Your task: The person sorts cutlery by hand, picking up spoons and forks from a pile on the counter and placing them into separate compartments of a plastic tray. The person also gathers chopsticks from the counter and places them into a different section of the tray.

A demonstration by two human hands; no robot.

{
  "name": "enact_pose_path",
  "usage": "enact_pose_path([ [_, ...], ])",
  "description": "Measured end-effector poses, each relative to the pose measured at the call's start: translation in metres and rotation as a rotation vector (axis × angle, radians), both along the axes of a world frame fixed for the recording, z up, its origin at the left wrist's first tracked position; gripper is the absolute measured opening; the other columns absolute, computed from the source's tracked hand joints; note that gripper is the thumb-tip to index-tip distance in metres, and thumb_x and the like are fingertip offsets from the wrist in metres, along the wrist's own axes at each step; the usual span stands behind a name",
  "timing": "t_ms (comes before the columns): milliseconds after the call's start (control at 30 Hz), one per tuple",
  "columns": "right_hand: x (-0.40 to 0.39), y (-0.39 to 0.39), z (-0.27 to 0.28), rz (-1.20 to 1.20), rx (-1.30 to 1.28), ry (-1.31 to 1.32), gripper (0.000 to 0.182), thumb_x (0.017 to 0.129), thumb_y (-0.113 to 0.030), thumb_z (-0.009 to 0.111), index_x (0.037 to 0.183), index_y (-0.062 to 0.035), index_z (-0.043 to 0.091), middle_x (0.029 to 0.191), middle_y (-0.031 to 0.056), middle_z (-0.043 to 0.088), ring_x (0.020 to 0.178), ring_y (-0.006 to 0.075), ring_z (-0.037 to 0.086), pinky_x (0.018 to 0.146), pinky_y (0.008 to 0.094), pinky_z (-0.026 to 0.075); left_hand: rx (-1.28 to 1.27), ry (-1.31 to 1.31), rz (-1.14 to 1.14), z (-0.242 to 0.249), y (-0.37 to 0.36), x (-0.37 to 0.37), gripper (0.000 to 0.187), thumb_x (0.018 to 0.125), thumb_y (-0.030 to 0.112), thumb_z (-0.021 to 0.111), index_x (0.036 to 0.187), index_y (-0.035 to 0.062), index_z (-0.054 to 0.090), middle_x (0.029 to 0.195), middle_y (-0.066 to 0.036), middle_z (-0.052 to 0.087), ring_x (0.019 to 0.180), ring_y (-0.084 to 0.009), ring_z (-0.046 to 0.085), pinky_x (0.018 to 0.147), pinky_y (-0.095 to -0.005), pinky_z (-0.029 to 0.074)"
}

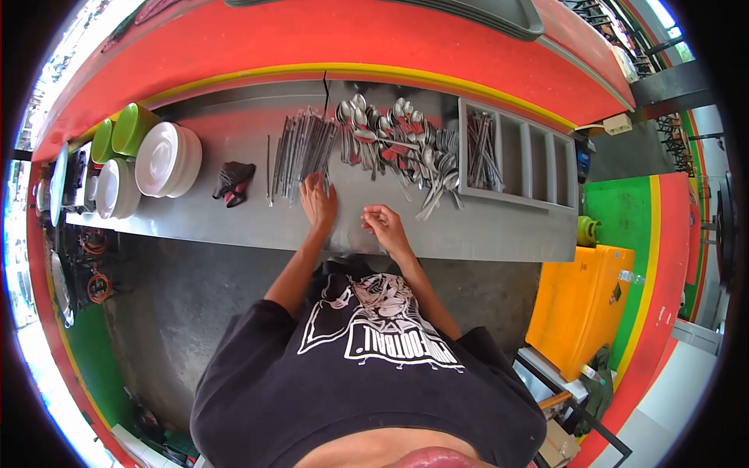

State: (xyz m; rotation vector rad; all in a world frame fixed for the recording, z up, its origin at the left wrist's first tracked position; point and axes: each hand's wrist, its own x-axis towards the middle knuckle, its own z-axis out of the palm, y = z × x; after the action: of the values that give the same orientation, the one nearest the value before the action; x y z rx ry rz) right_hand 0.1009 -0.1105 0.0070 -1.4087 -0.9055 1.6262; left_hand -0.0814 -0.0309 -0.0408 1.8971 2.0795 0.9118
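Note:
A pile of long, thin, dark, shiny sticks (303, 144) lies side by side on the steel counter; their exact kind is too small to tell. My left hand (318, 207) rests at the near ends of this pile, its fingers stretched out over them. To its right, above the counter's front part, my right hand (384, 225) has its fingers curled together; whatever may be between them is hidden. Beyond that hand, a loose heap of spoons and other metal cutlery (402, 136) spreads over the counter. One single stick (268, 171) lies apart, left of the pile.
A grey divided tray (538, 204) stands on the right, with similar sticks (484, 148) in its left compartment. A crumpled dark cloth (233, 182) lies left of the pile. Stacked white plates (160, 160) and green bowls (134, 129) stand at far left. A red ledge (312, 47) runs behind.

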Motion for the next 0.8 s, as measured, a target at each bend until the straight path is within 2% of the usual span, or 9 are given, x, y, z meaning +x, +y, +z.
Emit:
enact_pose_path([
  [100, -0.004, -0.016, -0.006, -0.029, -0.055, 0.01, 0.025, 0.096, -0.023, 0.062, 0.114, -0.0048, 0.06, 0.1, 0.0052, 0.069, 0.083, 0.0121, 0.066, 0.069, 0.0241, 0.048, -0.055, 0.123, -0.065, -0.011, 0.005, -0.002, 0.04, 0.081, 0.015, 0.069, 0.119, 0.0058, 0.06, 0.117, -0.01, 0.057, 0.107, -0.0314, 0.053, 0.088, -0.0465, 0.042],
  [200, -0.001, -0.031, -0.016, -0.076, -0.097, -0.002, 0.025, 0.096, -0.022, 0.062, 0.114, -0.0048, 0.06, 0.1, 0.0054, 0.069, 0.083, 0.0116, 0.065, 0.069, 0.0236, 0.048, -0.093, 0.184, -0.038, -0.013, 0.005, 0.0, 0.035, 0.083, 0.017, 0.067, 0.117, 0.0078, 0.062, 0.117, -0.007, 0.054, 0.108, -0.0262, 0.052, 0.081, -0.0433, 0.04],
  [300, 0.008, -0.042, -0.024, -0.128, -0.125, -0.034, 0.025, 0.096, -0.022, 0.062, 0.114, -0.0046, 0.06, 0.1, 0.0056, 0.069, 0.083, 0.0113, 0.065, 0.069, 0.0234, 0.048, -0.111, 0.183, -0.024, -0.015, 0.003, -0.005, 0.03, 0.083, 0.016, 0.066, 0.112, 0.0083, 0.064, 0.114, -0.006, 0.055, 0.107, -0.0258, 0.052, 0.083, -0.0436, 0.039],
  [500, 0.014, -0.043, -0.02, -0.232, -0.123, -0.051, 0.025, 0.096, -0.022, 0.061, 0.113, -0.0045, 0.06, 0.1, 0.0053, 0.069, 0.084, 0.0119, 0.065, 0.069, 0.0245, 0.049, -0.126, 0.126, -0.084, -0.012, -0.007, -0.013, 0.015, 0.079, 0.018, 0.07, 0.091, 0.0091, 0.068, 0.109, -0.005, 0.057, 0.107, -0.0261, 0.054, 0.081, -0.045, 0.039],
  [600, 0.007, -0.039, -0.021, -0.223, -0.105, -0.06, 0.024, 0.096, -0.022, 0.061, 0.113, -0.0053, 0.06, 0.1, 0.0049, 0.069, 0.083, 0.0121, 0.066, 0.069, 0.0243, 0.048, -0.124, 0.107, -0.096, -0.009, -0.012, -0.016, 0.012, 0.078, 0.018, 0.071, 0.084, 0.0076, 0.068, 0.105, -0.005, 0.056, 0.105, -0.0255, 0.053, 0.082, -0.0446, 0.039],
  [800, -0.023, -0.03, -0.03, -0.074, -0.119, -0.047, 0.022, 0.097, -0.022, 0.06, 0.113, -0.0058, 0.06, 0.099, 0.0046, 0.069, 0.082, 0.0113, 0.065, 0.069, 0.0237, 0.048, -0.155, -0.008, -0.056, -0.009, -0.027, -0.023, 0.011, 0.076, 0.018, 0.072, 0.081, 0.0086, 0.07, 0.103, -0.004, 0.057, 0.103, -0.0252, 0.054, 0.081, -0.044, 0.04],
])
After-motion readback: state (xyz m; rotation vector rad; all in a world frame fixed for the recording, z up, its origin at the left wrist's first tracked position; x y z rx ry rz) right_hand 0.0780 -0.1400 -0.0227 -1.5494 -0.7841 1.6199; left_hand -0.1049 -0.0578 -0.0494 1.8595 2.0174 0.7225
